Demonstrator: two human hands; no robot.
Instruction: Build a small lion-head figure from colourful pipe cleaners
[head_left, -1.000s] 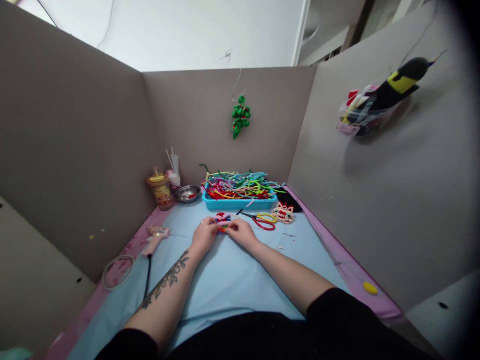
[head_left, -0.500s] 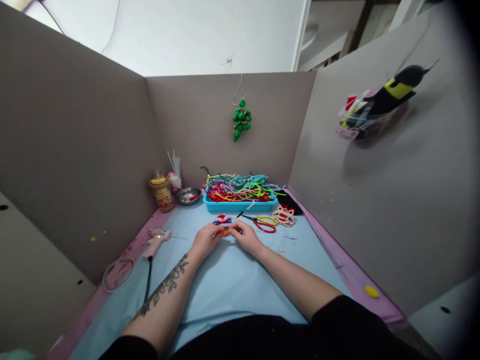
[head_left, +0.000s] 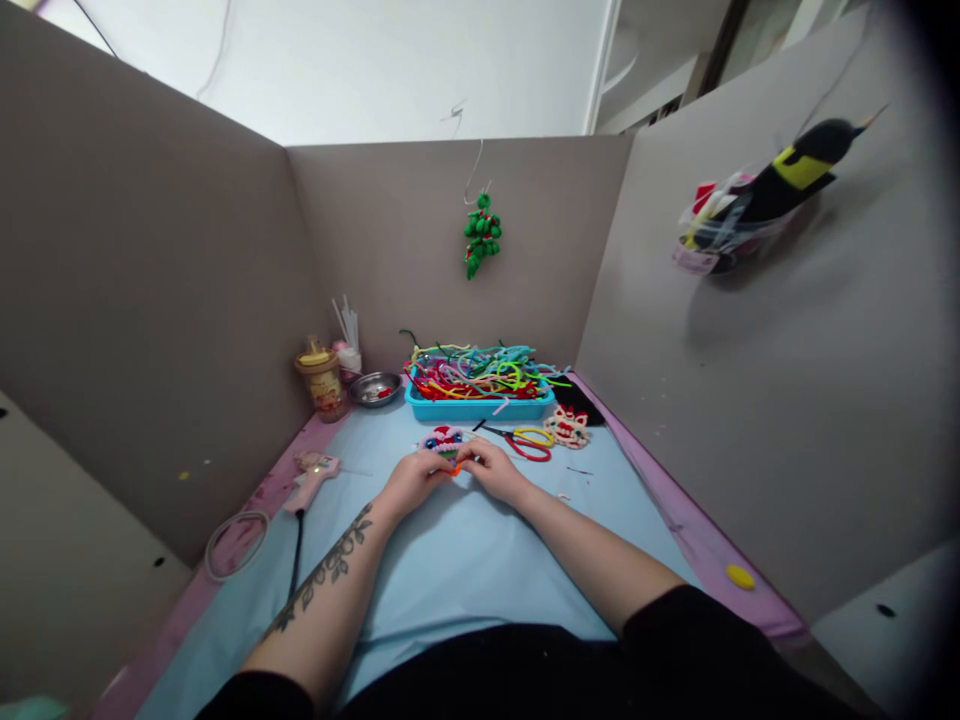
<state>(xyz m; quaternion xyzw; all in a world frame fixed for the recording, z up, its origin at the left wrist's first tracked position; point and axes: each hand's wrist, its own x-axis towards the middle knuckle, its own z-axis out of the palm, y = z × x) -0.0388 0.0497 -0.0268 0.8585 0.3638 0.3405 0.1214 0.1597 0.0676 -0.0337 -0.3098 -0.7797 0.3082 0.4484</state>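
My left hand [head_left: 418,480] and my right hand [head_left: 491,470] meet over the middle of the blue cloth. Both are closed, thumbs and fingers pinching a small orange pipe cleaner piece [head_left: 455,469] between them. Just beyond the fingertips is a pipe cleaner figure [head_left: 442,437] in red, pink and blue with a bit of green, its near edge partly covered by my fingers. I cannot tell whether the orange piece is joined to it. Scissors [head_left: 529,443] with one yellow and one red handle lie open to the right of the figure.
A blue tray [head_left: 480,411] heaped with colourful pipe cleaners stands at the back. A cream and red pipe cleaner figure [head_left: 568,428] lies right of the scissors. On the left are a pink glue gun [head_left: 311,482], a metal bowl [head_left: 375,389] and a lidded cup [head_left: 324,385]. Grey panels enclose three sides.
The orange piece has shifted slightly right and towards me, and my fingertips have come with it. More of the figure behind them shows. The view has tilted a little.
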